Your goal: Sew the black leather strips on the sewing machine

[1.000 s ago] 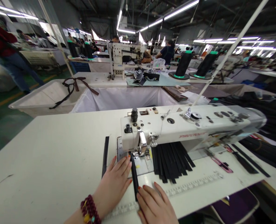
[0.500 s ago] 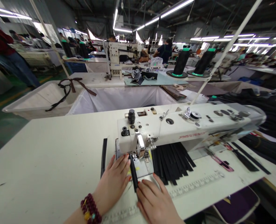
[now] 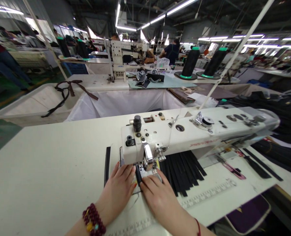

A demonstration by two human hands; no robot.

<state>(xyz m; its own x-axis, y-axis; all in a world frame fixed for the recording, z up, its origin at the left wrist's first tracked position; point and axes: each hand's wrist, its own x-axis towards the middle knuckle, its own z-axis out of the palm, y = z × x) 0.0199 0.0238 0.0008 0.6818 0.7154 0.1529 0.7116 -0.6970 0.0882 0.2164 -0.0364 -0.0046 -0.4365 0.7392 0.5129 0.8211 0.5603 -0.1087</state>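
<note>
- Head view: the black strip is narrow, flat and matte. Its long axis runs from the person toward the sewing machine, far end pointing under the needle head.
- The left hand lies flat and unclenched on the smooth white table, fingertips at the strip's left edge, just before the machine.
- The right hand lies flat, fingers apart, at the strip's right edge, covering its near end.
- A stack of strips fans out beneath the machine's arm.
</note>
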